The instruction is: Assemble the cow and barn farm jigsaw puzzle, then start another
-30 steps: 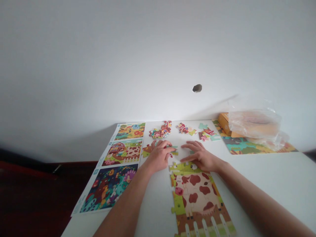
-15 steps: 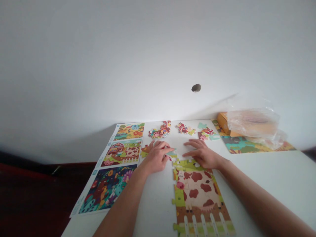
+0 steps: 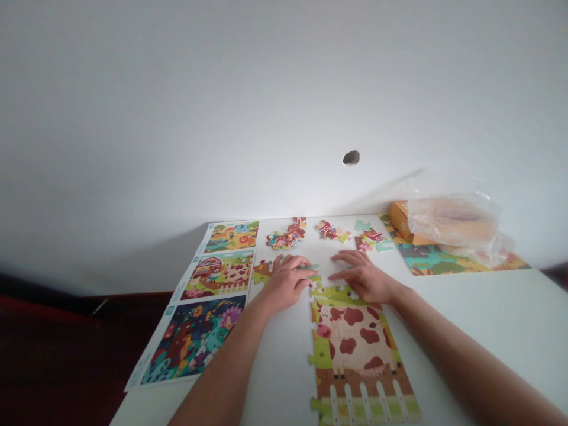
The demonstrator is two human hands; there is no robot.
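Note:
The partly joined cow puzzle (image 3: pixel 355 337) lies on the white table, with the spotted cow above a white fence. Just beyond its top left corner, my left hand (image 3: pixel 288 281) has its fingers closed on a green and pale-blue puzzle piece (image 3: pixel 315 277), which they mostly cover. My right hand (image 3: pixel 364 277) rests with fingers spread at the puzzle's top right edge, holding nothing. A brown and green puzzle piece (image 3: pixel 261 271) lies left of my left hand, partly hidden by it.
Loose puzzle pieces lie in a left cluster (image 3: pixel 288 235), a middle cluster (image 3: pixel 332 231) and a right cluster (image 3: pixel 371 239) near the wall. Picture sheets (image 3: pixel 195 337) line the left side. An orange box (image 3: pixel 399 219) and a clear plastic bag (image 3: pixel 457 222) sit at the back right.
My left hand has shifted slightly to the right with the puzzle piece, and its fingers now cover it differently. My right hand has stayed in place.

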